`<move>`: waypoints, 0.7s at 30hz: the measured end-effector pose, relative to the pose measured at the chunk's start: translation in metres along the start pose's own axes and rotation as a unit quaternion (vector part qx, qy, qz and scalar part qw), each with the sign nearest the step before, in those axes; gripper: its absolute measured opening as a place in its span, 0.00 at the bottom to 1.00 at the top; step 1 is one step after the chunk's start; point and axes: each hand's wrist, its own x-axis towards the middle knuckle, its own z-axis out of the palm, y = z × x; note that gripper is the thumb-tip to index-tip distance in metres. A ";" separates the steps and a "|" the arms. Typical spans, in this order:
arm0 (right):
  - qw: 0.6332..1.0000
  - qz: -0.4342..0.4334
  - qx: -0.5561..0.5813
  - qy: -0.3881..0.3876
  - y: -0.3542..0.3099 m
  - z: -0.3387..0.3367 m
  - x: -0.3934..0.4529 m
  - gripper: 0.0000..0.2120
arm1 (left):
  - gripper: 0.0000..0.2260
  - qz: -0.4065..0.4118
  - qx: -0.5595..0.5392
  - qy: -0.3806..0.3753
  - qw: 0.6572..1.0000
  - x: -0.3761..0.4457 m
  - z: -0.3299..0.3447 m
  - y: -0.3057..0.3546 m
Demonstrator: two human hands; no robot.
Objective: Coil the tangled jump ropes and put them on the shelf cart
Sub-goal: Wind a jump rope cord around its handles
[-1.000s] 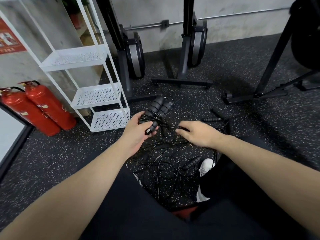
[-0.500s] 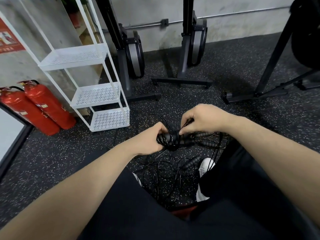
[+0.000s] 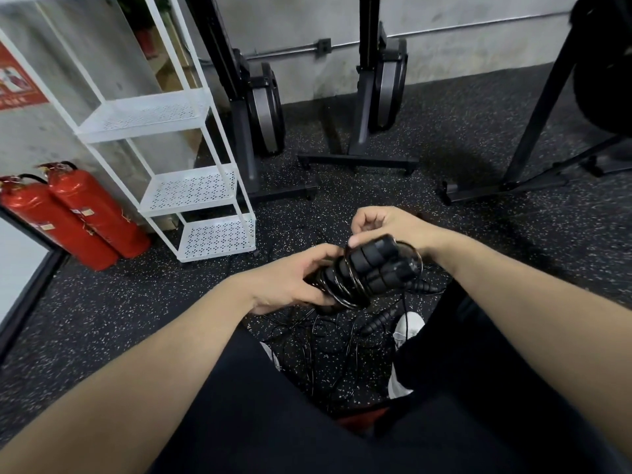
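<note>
Black foam handles lie side by side in the person's hands, with the thin cord wound around them in several shiny loops. The left hand grips the lower end of this bundle, fingers curled round it. The right hand is at the top end, thumb pressed on the handle tip and fingers bent, pinching the cord. A second ago the bundle was held out toward the white shelf cart and the right hand was low at the loose cord; now both hands have come together and the bundle has turned and come closer to the body, with more turns around it. I judge that this rope is almost coiled and only its end must be secured. The cart stands just to the left, all shelves bare. Under the hands, on the speckled rubber floor, a tangle of ropes with a further handle waits, so much of the task remains
</note>
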 end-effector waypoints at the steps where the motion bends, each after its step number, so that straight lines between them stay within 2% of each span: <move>1: 0.999 0.006 0.036 0.001 0.006 0.000 0.001 0.08 | 0.28 0.003 -0.039 0.003 0.999 -0.001 0.000 0.001; 3: 1.000 0.007 0.025 0.016 0.015 0.003 0.000 0.06 | 0.30 0.011 -0.107 0.004 0.994 -0.002 0.000 0.002; 7: 0.995 0.009 0.020 0.097 0.032 0.017 -0.003 0.11 | 0.27 0.031 -0.205 0.027 0.978 0.000 -0.002 -0.003; 9: 0.992 0.024 0.013 0.119 0.040 0.024 -0.002 0.09 | 0.25 0.038 -0.231 0.046 0.971 0.002 -0.001 -0.004; 13: 0.987 0.019 -0.107 0.117 0.046 0.030 -0.003 0.10 | 0.22 0.033 -0.251 0.103 0.962 0.004 0.003 -0.006; 16: 0.975 0.030 -0.190 0.113 0.051 0.029 -0.006 0.02 | 0.22 0.013 -0.251 0.154 0.955 0.005 0.000 -0.011; 21: 0.967 0.034 -0.229 0.104 0.051 0.031 -0.008 0.04 | 0.20 -0.022 -0.215 0.228 0.949 0.008 -0.006 -0.018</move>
